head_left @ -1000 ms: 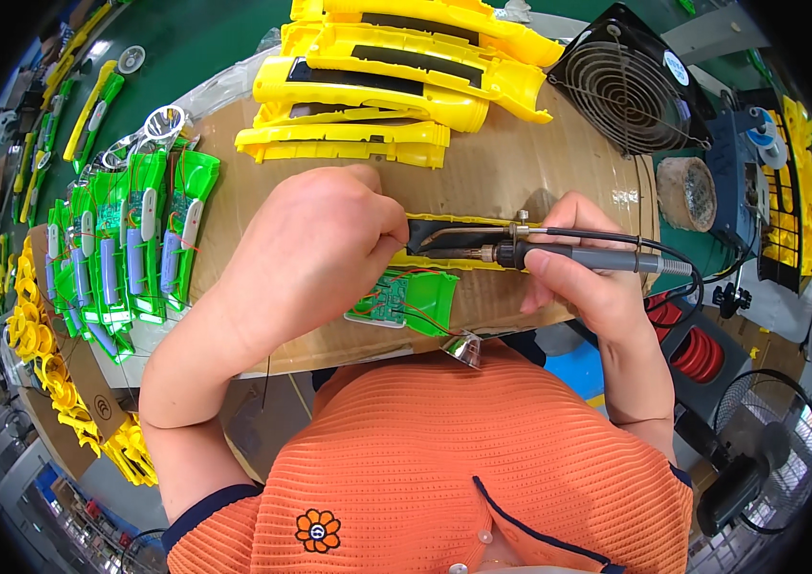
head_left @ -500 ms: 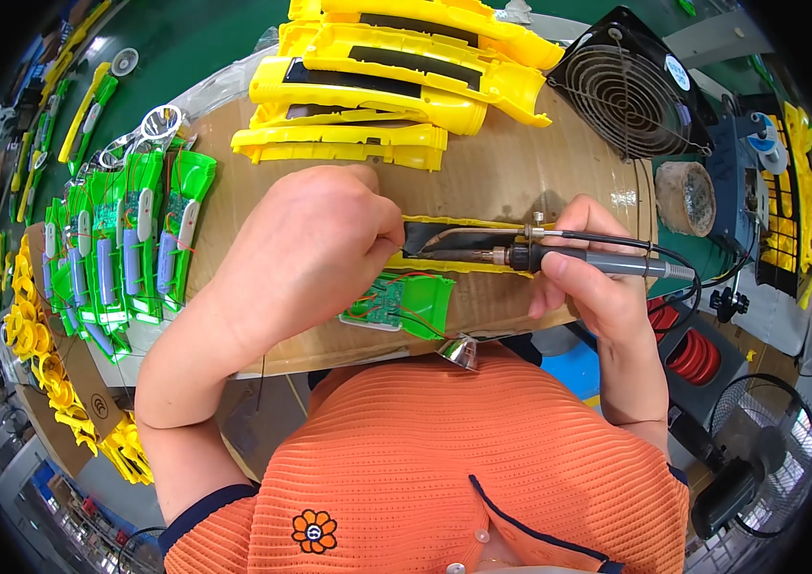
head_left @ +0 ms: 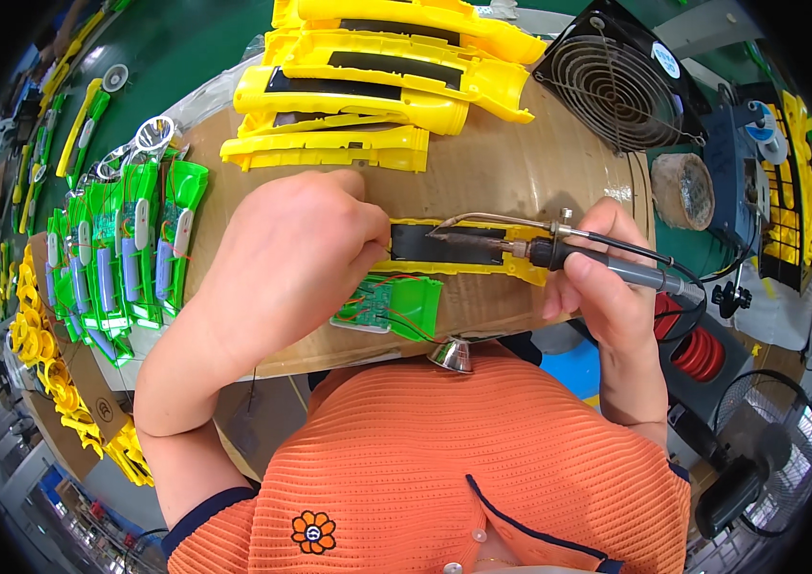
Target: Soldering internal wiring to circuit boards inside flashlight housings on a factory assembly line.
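My right hand [head_left: 600,273] grips a soldering iron [head_left: 559,251] whose metal tip points left over a yellow plastic housing [head_left: 463,251] with a black panel. My left hand [head_left: 291,263] is curled over the left end of that housing, fingers pinched together; what it pinches is hidden. A green part with a circuit board [head_left: 392,304] and thin wires lies just below the housing at the near edge of the cardboard-covered bench [head_left: 540,163]. A small metal cone [head_left: 451,355] hangs off the edge on the wires.
Several yellow housings [head_left: 377,67] are stacked at the back. Green parts [head_left: 129,253] lie in a row at the left, small yellow pieces [head_left: 28,330] beyond them. A black fan [head_left: 616,81] and a solder roll [head_left: 683,189] stand at the right, with a red coiled cable [head_left: 698,346] below.
The soldering iron tip has stayed over the yellow housing, shifting slightly. My left hand keeps its place on the housing. The view has drifted a little.
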Tool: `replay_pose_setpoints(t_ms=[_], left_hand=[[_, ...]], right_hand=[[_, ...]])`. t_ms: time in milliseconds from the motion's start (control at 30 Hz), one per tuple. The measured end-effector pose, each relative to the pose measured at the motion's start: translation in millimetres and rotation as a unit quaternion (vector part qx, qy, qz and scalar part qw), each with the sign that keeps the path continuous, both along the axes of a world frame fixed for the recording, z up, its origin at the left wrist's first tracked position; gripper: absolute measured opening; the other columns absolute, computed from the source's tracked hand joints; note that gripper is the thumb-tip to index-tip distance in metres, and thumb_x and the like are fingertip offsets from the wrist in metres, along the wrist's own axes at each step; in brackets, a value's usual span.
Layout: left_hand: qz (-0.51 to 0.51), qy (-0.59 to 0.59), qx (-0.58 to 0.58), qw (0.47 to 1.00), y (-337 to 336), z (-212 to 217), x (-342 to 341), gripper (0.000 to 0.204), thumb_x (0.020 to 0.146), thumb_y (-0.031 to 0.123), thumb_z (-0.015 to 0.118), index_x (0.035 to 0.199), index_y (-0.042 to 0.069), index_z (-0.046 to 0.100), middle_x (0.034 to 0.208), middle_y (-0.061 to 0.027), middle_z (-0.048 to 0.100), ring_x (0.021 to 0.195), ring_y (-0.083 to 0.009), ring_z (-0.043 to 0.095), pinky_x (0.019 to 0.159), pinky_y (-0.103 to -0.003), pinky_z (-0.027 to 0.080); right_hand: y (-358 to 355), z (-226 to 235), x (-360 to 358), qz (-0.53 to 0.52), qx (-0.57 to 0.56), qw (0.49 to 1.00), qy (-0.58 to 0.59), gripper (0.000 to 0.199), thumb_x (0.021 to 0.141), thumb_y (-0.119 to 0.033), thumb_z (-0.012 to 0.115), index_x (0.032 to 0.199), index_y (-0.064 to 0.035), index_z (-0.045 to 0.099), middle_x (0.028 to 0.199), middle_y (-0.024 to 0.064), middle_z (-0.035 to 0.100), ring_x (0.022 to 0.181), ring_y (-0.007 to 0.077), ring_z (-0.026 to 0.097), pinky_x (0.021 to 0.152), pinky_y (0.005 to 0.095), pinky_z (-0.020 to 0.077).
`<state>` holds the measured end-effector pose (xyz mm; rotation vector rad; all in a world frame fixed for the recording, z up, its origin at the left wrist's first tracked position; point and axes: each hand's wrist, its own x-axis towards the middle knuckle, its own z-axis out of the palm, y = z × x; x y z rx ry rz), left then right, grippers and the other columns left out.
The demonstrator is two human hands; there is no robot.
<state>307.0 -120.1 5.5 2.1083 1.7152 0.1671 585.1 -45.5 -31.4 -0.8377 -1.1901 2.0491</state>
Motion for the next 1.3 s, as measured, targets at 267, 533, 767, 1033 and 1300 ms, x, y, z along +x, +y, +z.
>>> replay_pose_setpoints(t_ms=[267, 533, 767, 1033, 1300], left_hand=[[0.024, -0.032, 0.098, 0.994, -19, 18, 13, 0.018, 0.07, 0.01, 0.078, 0.087, 0.01, 0.072, 0.092, -0.0051, 0.058, 0.098, -0.0296, 0.057, 0.083, -0.041, 0.047], [0.034, -0.13, 0.137, 0.981, -31, -17, 37, 0.016, 0.074, 0.005, 0.075, 0.09, 0.008, 0.072, 0.093, -0.0057, 0.066, 0.096, -0.0264, 0.063, 0.087, -0.039, 0.046], [0.11, -0.231, 0.096, 0.962, -18, -26, 46, 0.01, 0.08, 0.006, 0.072, 0.088, 0.004, 0.067, 0.079, -0.0122, 0.067, 0.075, -0.0325, 0.065, 0.066, -0.04, 0.053], [0.099, -0.093, 0.072, 0.988, -15, -15, 56, 0.005, 0.078, 0.002, 0.069, 0.083, 0.003, 0.068, 0.078, -0.0124, 0.066, 0.073, -0.032, 0.065, 0.064, -0.039, 0.051], [0.084, -0.063, 0.071, 0.992, -10, -12, 61, 0.006, 0.08, 0.005, 0.064, 0.075, 0.001, 0.063, 0.073, -0.0163, 0.06, 0.069, -0.036, 0.061, 0.063, -0.045, 0.05]], right_hand=[[-15, -6, 12, -0.075, 0.002, 0.997, 0.0, 0.017, 0.092, -0.005, 0.06, 0.099, -0.0027, 0.044, 0.07, 0.0118, 0.059, 0.051, 0.0167, 0.056, 0.052, 0.0324, 0.053], [-39, -26, -7, -0.074, -0.06, 0.994, 0.061, 0.014, 0.096, -0.016, 0.053, 0.104, -0.0088, 0.044, 0.062, 0.0023, 0.048, 0.052, 0.0165, 0.054, 0.104, 0.0471, 0.0485], [-20, -12, 24, -0.086, 0.05, 0.995, 0.022, 0.02, 0.091, -0.014, 0.06, 0.099, -0.0046, 0.044, 0.07, 0.0119, 0.057, 0.048, 0.0118, 0.05, 0.046, 0.0268, 0.0496], [4, -13, 39, 0.008, 0.047, 0.999, -0.002, 0.017, 0.089, -0.001, 0.065, 0.094, -0.0013, 0.049, 0.074, 0.0083, 0.06, 0.056, 0.0128, 0.059, 0.05, 0.0282, 0.052], [2, -6, 36, 0.057, 0.034, 0.996, -0.067, 0.018, 0.086, 0.0, 0.07, 0.093, -0.0031, 0.053, 0.078, 0.0046, 0.064, 0.063, 0.009, 0.063, 0.056, 0.0239, 0.0516]])
